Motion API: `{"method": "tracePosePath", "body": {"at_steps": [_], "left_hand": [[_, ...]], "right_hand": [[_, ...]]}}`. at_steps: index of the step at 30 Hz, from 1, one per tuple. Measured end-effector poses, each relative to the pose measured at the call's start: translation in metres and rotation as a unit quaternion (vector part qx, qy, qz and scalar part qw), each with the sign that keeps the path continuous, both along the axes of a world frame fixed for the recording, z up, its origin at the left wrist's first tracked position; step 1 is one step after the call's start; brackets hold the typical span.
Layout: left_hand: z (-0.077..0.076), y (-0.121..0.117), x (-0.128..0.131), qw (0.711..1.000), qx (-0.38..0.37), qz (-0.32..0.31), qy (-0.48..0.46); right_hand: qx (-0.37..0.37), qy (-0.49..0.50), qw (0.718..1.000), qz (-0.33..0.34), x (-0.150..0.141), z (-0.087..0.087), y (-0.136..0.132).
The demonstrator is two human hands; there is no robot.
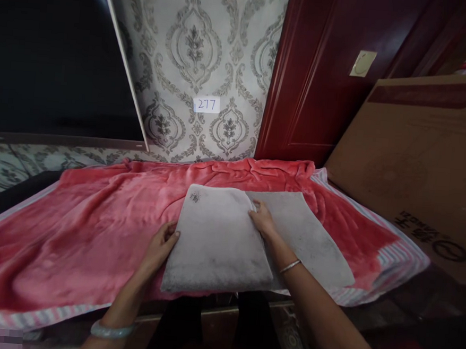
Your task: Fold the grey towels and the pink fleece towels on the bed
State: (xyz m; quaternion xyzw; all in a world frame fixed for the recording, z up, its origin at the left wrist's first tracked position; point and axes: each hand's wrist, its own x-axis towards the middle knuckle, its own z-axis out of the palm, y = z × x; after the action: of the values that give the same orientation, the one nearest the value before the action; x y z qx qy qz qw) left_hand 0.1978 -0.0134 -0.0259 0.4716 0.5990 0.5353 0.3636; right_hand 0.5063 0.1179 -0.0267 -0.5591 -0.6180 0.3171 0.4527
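Note:
A grey mat [220, 237] with a small dark print in its far left corner lies partly folded, one layer over the other. Its lower layer [308, 238] sticks out to the right, with faint dark smudges. At the left edge, my left hand [164, 243] is closed, thumb on top and fingers partly hidden beside the mat. My right hand [262, 219] pinches the right edge of the upper layer near its far corner. Under the mat spreads a pink-red plush blanket [105, 224] with striped borders.
A large dark screen [62, 51] stands at the left, in front of patterned wallpaper [194, 39]. A paper marked 277 [206, 104] is on the wall. On the right, a big cardboard box [417, 166] leans beside a dark red wooden panel [324, 58].

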Motion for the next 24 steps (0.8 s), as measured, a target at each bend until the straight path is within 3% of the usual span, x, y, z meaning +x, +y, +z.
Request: {"method": "tracePosePath", "body": {"at_steps": [2, 5, 8, 12, 15, 18, 24], "left_hand": [[-0.001, 0.001, -0.002, 1.0, -0.002, 0.003, 0.003], [-0.002, 0.0, -0.004, 1.0, -0.003, -0.001, -0.001], [-0.004, 0.0, -0.004, 1.0, 0.001, 0.002, -0.006], [-0.004, 0.0, -0.004, 1.0, -0.004, -0.001, 0.0], [-0.002, 0.0, -0.003, 1.0, -0.009, -0.004, -0.002], [0.002, -0.001, -0.001, 1.0, -0.009, -0.008, -0.01], [0.004, -0.001, -0.001, 1.0, -0.014, -0.004, 0.01]], "right_hand": [[0.047, -0.027, 0.998, 0.022, -0.009, 0.007, -0.012], [0.125, -0.11, 0.973, 0.161, -0.022, 0.014, -0.038], [0.12, -0.182, 0.95, 0.224, -0.025, 0.018, -0.052], [0.109, -0.204, 0.956, 0.181, -0.017, 0.013, -0.038], [0.072, -0.148, 0.984, 0.065, -0.008, 0.005, -0.016], [-0.003, -0.126, 0.991, -0.036, 0.001, -0.002, 0.001], [-0.056, -0.138, 0.988, -0.041, 0.005, -0.004, 0.01]]}}
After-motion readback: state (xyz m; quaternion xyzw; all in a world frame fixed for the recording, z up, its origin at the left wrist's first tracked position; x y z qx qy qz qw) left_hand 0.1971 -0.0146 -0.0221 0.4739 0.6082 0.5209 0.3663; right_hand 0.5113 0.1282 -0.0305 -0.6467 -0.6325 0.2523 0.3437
